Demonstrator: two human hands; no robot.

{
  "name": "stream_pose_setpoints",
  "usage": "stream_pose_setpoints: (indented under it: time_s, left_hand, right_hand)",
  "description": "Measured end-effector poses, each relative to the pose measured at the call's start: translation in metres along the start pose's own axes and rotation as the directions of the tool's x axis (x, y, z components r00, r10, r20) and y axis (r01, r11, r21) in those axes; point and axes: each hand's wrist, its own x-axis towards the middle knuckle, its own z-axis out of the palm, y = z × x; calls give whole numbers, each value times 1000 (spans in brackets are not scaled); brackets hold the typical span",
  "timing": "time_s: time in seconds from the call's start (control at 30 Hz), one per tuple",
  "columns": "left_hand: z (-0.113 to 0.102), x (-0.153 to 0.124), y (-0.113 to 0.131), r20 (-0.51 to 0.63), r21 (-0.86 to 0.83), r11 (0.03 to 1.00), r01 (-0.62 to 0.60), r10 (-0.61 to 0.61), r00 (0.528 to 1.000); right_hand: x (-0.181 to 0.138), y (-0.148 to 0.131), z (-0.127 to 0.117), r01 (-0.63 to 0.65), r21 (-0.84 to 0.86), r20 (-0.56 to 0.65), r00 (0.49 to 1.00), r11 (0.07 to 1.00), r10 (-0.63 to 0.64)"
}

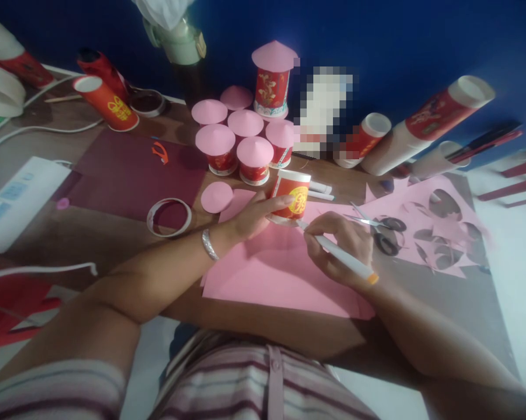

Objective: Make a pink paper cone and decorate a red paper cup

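Observation:
My left hand [256, 214] grips a short red paper cup [291, 192] with a yellow emblem, held over pink paper sheets [280, 268]. In my right hand [339, 248] is a white marker [348, 261] with an orange end; its tip is close to the cup's lower rim, and whether they touch I cannot tell. Behind the cup stand several small red cups topped with pink paper cones [255, 153]. A taller red cup [272, 90] with a cone top rises at the back. One loose pink cone [217, 197] lies left of my left hand.
Scissors [388, 236] rest beside cut-out pink paper [446, 204] on the right. Stacked paper cups [438, 116] lean at the back right. A cut cup ring [169, 217] and an orange clip-like piece [160, 152] lie left. A red cup [109, 105] stands further back.

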Motion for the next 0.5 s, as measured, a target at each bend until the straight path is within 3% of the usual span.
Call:
stream_pose_setpoints:
  time_s: [0.5]
  left_hand:
    - [-1,-1,0,-42,-49,998,45,-47,998]
  right_hand:
    - [-2,4,2,40,-56,-49,998,998,-42]
